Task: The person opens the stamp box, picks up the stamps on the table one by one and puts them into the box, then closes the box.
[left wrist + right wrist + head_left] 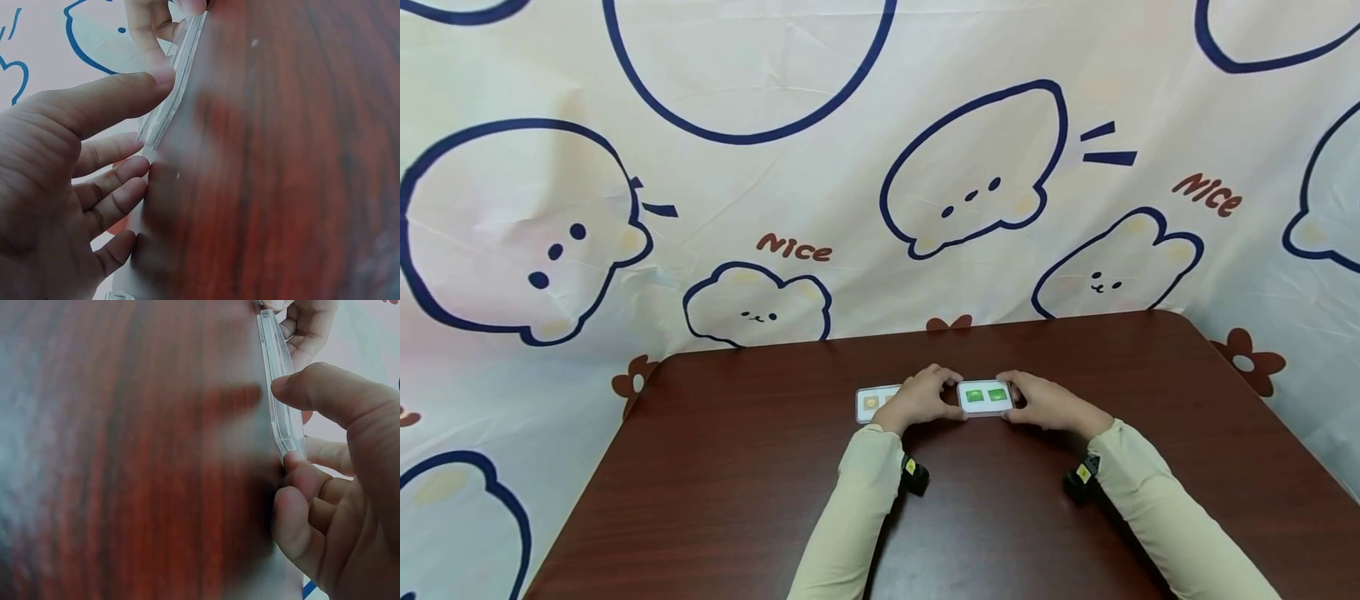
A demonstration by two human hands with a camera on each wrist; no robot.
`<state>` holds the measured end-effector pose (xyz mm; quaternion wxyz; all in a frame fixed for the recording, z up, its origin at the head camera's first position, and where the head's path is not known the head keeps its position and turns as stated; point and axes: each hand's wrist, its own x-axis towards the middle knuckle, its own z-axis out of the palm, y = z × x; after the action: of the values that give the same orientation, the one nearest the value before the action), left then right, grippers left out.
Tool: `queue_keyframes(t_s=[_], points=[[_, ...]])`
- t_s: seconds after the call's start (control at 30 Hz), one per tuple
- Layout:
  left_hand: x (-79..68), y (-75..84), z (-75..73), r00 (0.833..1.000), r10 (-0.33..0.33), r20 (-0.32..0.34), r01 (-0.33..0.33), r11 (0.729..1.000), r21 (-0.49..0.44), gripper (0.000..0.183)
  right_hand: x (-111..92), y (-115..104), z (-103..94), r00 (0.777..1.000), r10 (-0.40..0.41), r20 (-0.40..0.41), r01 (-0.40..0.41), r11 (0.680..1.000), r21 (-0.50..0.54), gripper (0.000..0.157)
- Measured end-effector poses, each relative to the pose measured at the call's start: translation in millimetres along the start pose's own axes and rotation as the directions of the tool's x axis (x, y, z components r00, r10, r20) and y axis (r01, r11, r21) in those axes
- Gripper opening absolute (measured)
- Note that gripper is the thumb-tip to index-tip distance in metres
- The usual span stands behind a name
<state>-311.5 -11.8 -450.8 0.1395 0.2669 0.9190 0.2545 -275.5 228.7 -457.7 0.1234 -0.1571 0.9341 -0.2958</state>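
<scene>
In the head view, a flat clear plastic case point(986, 397) with a white face and two green pictures lies between my two hands. My left hand point(922, 397) pinches its left end with thumb and fingers. At the right end, my right hand point(1045, 402) does the same. Both wrist views show the thin case edge-on, with the left thumb point(125, 100) and the right thumb point(331, 394) against its near long edge. A similar white case point(869, 403) with yellowish pictures lies to the left, partly hidden behind my left hand.
Under the cases is a dark reddish-brown wooden table point(737, 492) with rounded far corners. A pale cloth backdrop point(850, 183) with blue-outlined cartoon figures hangs right behind its far edge. A small black device point(914, 476) sits at my left wrist, another point(1081, 479) at the right.
</scene>
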Motion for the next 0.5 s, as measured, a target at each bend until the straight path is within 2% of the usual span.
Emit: queue_keyframes(t_s=[0.13, 0.5], points=[[0.7, 1.4, -0.3, 1.000, 0.007, -0.015, -0.007, 1.000, 0.027, 0.058, 0.3, -2.2, -3.5, 0.999, 0.029, 0.038, -0.031, 0.998, 0.051, 0.063], [0.4, 1.3, -0.7, 1.000, 0.000, -0.008, 0.000, 0.999, 0.033, 0.058, 1.6, -1.2, -5.7, 0.996, 0.048, 0.069, -0.053, 0.996, 0.070, 0.064]])
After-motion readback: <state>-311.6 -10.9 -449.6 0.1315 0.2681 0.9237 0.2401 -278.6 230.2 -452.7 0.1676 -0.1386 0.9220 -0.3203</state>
